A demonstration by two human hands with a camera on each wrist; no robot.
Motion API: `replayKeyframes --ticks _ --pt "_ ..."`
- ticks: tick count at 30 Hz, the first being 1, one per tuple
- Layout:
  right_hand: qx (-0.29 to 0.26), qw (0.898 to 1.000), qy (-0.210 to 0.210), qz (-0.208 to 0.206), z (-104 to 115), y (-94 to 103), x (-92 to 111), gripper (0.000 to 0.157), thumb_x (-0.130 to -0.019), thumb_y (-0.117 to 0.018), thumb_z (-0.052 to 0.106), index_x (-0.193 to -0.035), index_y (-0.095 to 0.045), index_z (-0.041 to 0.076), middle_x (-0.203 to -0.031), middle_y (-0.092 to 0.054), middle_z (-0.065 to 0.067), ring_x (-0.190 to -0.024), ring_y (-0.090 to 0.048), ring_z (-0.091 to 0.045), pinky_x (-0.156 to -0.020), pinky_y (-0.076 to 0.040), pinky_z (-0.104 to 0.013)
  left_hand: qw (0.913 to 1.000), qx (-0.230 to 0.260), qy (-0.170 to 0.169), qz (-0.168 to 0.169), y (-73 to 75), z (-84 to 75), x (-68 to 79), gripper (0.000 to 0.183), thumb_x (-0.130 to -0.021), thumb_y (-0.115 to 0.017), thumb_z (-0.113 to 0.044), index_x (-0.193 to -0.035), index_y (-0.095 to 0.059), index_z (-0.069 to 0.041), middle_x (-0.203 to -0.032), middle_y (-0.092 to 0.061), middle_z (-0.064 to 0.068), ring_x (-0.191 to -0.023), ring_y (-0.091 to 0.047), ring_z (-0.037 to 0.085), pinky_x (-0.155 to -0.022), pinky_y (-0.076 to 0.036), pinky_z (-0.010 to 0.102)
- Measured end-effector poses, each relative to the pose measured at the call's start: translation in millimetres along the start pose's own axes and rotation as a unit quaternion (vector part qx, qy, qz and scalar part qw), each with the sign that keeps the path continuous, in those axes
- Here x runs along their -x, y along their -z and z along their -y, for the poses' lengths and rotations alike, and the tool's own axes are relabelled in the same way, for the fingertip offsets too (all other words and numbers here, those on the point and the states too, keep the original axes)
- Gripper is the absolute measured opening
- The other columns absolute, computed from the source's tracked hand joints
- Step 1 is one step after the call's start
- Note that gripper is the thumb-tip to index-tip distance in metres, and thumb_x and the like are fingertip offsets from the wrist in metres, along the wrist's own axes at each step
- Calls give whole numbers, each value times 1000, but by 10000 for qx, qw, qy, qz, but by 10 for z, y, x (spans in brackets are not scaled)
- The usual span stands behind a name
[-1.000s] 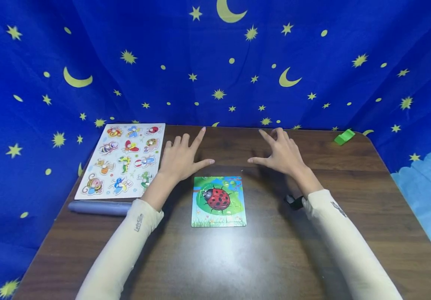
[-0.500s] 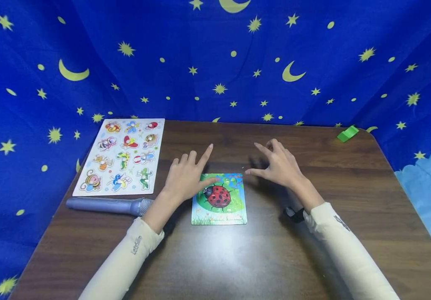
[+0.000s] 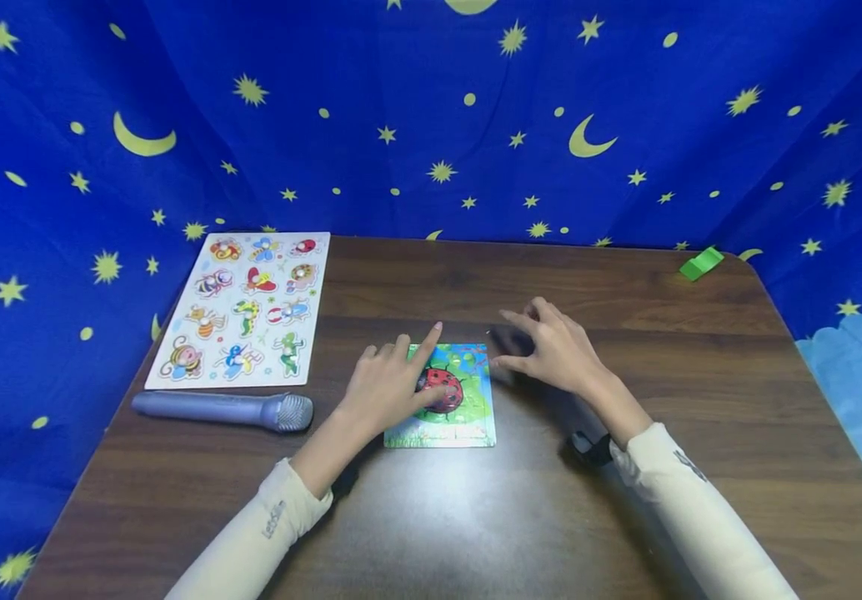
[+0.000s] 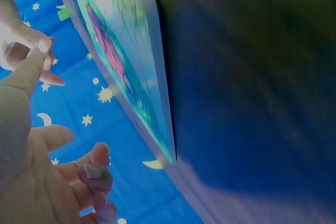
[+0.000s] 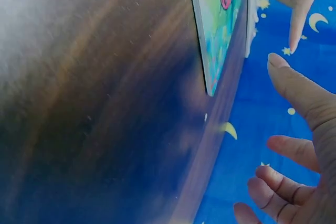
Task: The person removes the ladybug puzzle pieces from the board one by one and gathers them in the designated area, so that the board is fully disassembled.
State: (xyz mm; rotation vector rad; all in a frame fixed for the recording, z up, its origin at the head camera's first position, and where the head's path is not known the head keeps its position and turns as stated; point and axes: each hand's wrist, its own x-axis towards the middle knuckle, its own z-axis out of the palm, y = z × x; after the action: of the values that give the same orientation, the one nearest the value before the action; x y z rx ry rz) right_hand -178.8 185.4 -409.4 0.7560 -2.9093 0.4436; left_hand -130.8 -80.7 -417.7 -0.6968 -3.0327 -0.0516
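Observation:
A square ladybug puzzle (image 3: 468, 421) lies flat on the wooden table in front of me. Above its left part hovers my left hand (image 3: 386, 385), index finger stretched forward and thumb over the ladybug; in the left wrist view a gap shows between this hand (image 4: 42, 177) and the puzzle (image 4: 131, 40). My right hand (image 3: 562, 350) is held just off the puzzle's upper right side, thumb and index finger spread apart. Nothing lies between its fingers in the right wrist view, where the puzzle's corner (image 5: 212, 72) stands apart from the hand (image 5: 310, 166).
A white insect peg board (image 3: 236, 312) lies at the back left of the table (image 3: 588, 533). In front of it is a purple-grey microphone (image 3: 221, 410). A small green object (image 3: 701, 263) sits near the back right corner. A blue starry curtain (image 3: 371, 83) hangs behind.
Both hands have come back toward me. The left has moved right and now covers part of the puzzle, and the right has come down beside it. The puzzle has stayed in place.

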Motion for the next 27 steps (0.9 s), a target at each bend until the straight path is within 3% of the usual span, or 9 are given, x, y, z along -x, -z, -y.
replayKeyframes --ticks 2,5,10,19,27 --pt "-27 10000 40 -9 6 -16 15 80 -72 -83 55 -135 -63 12 -100 -52 -9 -75 -46 -20 -58 -39 -33 9997 177 43 139 -15 -38 8 93 -89 -47 -75 -160 -18 -22 -127 -58 19 -91 -66 29 -74 -52 43" --pt "-74 9999 87 11 20 -45 35 77 -72 -83 55 -134 -64 12 -98 -53 -8 -73 -47 -18 -57 -40 -31 9989 351 115 297 -52 -85 2 92 -90 -45 -74 -160 -18 -22 -132 -56 21 -79 -65 27 -64 -52 39" --pt "-211 9996 191 37 69 -82 46 73 -73 -84 52 -131 -66 12 -94 -52 -7 -69 -45 -16 -53 -37 -28 9974 376 248 563 -104 -143 -5 88 -92 -44 -73 -160 -19 -23 -133 -55 22 -56 -50 18 -48 -39 29" --pt "-332 9987 315 206 127 -193 62 68 -74 -83 51 -129 -68 13 -90 -50 -6 -63 -41 -12 -49 -34 -24 9946 150 508 888 -143 -211 -9 88 -90 -42 -76 -160 -21 -26 -138 -53 23 -56 -49 16 -49 -37 27" --pt "-506 9971 347 443 181 -270 40 63 -77 -83 47 -127 -69 11 -90 -54 -8 -62 -41 -11 -49 -35 -23 9915 -60 703 1090 -181 -289 -22 89 -90 -39 -77 -159 -23 -24 -131 -54 21 -53 -42 12 -47 -33 25"
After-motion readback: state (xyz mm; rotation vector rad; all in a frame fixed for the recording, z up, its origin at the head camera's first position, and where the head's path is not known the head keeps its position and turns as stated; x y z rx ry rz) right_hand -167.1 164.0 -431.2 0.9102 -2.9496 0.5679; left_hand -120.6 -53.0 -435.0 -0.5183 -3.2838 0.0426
